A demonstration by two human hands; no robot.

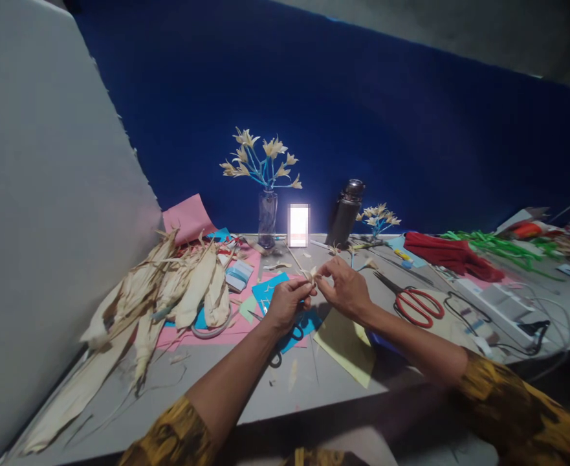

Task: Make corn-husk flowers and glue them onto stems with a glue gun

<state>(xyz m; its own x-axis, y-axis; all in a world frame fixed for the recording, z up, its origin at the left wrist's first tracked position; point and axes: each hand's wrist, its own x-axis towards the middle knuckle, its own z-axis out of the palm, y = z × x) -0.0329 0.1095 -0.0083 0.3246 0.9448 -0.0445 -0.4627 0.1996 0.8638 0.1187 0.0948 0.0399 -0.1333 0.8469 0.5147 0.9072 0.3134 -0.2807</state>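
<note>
My left hand point(288, 301) pinches a small pale corn-husk flower point(310, 274) between thumb and fingers over the middle of the table. On the flower's right side my right hand point(345, 288) has its bent fingertips closed at the petals. Below the left hand, black-handled scissors point(275, 360) lie partly hidden across blue paper point(271, 291). A yellow sheet point(347, 346) is under the right forearm. Right of the right hand lie red-handled scissors point(418, 307). Behind the hands rests another loose husk flower point(368, 264) on a stem.
Dried corn husks point(168, 291) are heaped at left on pink paper point(192, 340). A glass vase point(267, 220) of husk flowers, a bright lamp or screen point(299, 225) and a dark flask point(347, 213) stand behind. A power strip point(503, 310), red cloth point(452, 255) and green strips point(503, 249) lie right.
</note>
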